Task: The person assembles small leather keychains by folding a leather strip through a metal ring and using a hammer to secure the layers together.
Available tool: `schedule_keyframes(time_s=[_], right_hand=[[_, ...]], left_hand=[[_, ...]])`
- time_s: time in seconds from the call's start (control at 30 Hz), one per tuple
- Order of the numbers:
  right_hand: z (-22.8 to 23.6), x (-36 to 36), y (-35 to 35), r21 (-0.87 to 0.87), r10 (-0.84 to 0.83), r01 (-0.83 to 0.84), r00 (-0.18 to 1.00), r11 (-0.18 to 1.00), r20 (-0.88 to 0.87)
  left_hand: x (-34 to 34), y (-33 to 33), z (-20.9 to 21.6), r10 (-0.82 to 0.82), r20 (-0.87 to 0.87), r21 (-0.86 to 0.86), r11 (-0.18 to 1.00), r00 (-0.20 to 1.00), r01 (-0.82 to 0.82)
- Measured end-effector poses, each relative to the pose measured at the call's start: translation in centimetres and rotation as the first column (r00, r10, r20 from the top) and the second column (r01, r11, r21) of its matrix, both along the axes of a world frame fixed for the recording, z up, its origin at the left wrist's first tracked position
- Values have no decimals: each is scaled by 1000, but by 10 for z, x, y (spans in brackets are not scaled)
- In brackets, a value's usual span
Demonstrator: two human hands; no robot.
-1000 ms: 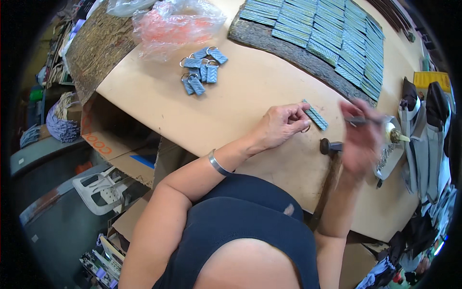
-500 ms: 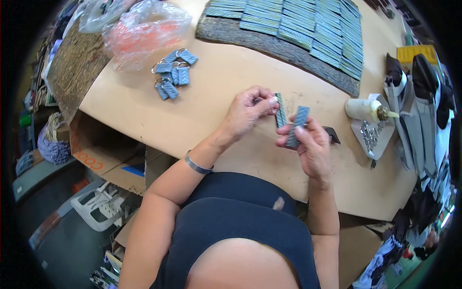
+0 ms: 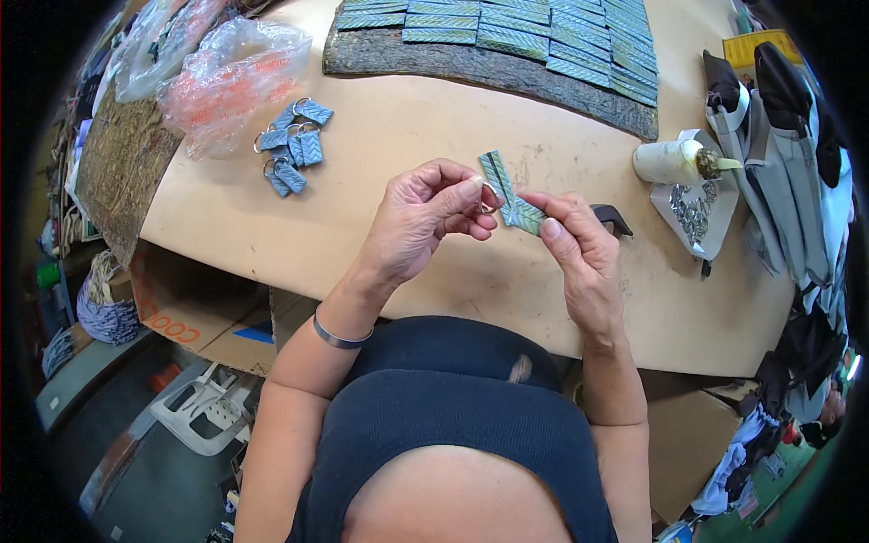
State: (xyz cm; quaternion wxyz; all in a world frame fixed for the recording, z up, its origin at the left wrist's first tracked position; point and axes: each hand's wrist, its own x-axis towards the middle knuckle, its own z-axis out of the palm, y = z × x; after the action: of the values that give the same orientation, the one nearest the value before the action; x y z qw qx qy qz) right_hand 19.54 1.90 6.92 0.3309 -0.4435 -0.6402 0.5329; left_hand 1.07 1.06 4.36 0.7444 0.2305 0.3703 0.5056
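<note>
Over the middle of the table, my left hand (image 3: 433, 213) is closed in a pinch on a small metal ring (image 3: 490, 199). My right hand (image 3: 581, 249) grips the end of a blue-green woven strip (image 3: 528, 216) between thumb and fingers. A second length of strip (image 3: 494, 169), with a dark line down it, rises beside the ring and meets the held strip at an angle. I cannot tell whether these two lengths are one bent piece. To the left lies a small pile of blue woven key fobs (image 3: 310, 148) with metal rings.
Rows of woven strips (image 3: 516, 41) lie on a dark board (image 3: 434, 61) at the back. At right are a glue bottle (image 3: 665, 163), a tray of metal parts (image 3: 695, 213) and grey-black fabric pieces (image 3: 778, 172). A black object (image 3: 612, 220) lies beyond my right hand; plastic bags (image 3: 235, 86) sit back left.
My left hand has moved left, showing the ring. The strip in my right hand has tilted from nearly upright, its green side now showing. The view has shifted slightly.
</note>
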Motion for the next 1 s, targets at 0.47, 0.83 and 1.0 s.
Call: schedule_keyframes(time_s=[0.47, 0.83, 1.0], right_hand=[[-4, -6, -6, 186, -174, 151, 978, 971, 116], [-3, -8, -7, -336, -203, 124, 956, 934, -212], [-2, -4, -7, -381, -154, 52, 958, 923, -241]], left_hand=[[15, -2, 7, 64, -188, 102, 994, 980, -45], [18, -5, 6, -100, -133, -17, 995, 986, 99], [12, -10, -5, -203, 82, -103, 972, 976, 211]])
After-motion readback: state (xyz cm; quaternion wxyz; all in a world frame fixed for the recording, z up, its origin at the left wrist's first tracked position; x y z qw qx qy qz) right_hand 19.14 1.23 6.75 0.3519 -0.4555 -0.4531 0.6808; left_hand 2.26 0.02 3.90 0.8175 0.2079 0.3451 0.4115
